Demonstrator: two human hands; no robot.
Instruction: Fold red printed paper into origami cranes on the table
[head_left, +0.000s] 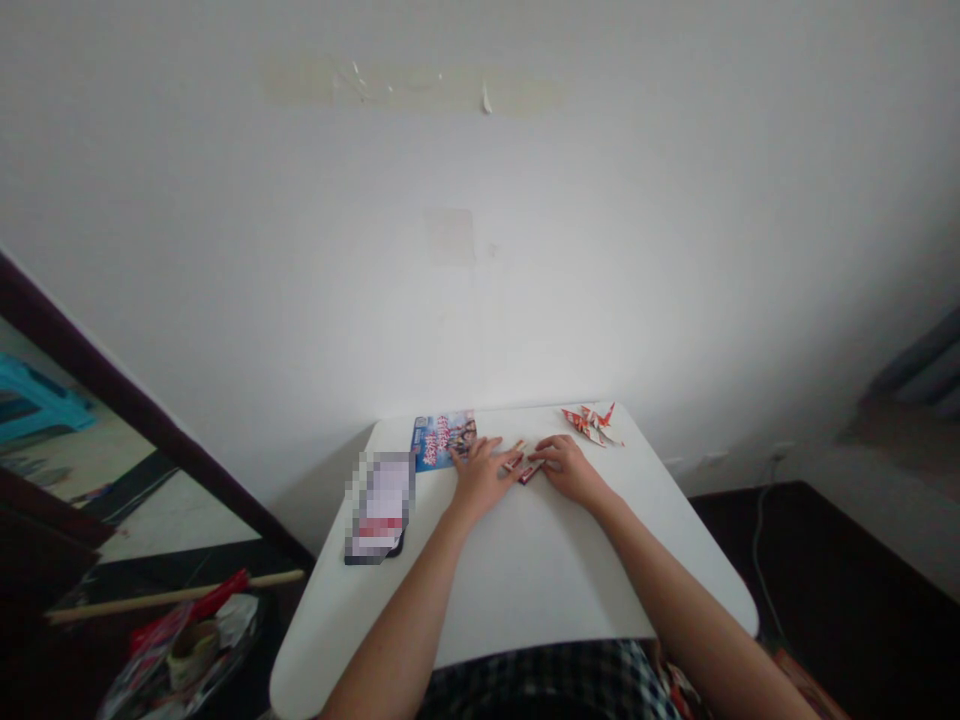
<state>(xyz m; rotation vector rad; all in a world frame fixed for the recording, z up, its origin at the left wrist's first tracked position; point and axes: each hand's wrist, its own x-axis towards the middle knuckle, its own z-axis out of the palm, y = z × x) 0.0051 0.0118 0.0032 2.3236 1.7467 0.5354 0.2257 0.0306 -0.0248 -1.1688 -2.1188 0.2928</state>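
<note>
A small folded piece of red and white printed paper lies on the white table between my hands. My left hand rests with its fingers spread, the thumb side against the paper's left edge and the outer fingers over a blue printed flyer. From the other side, my right hand has its fingers bent and pressed together at the paper's right part. Both hands partly cover the paper, so its full shape is hidden. A folded paper figure with pointed ends, in similar colours, sits beyond my right hand.
A phone with a blurred screen lies on the left of the white table. The table's back edge meets a wall. On the floor at left are a bag of rubbish and a wooden stick.
</note>
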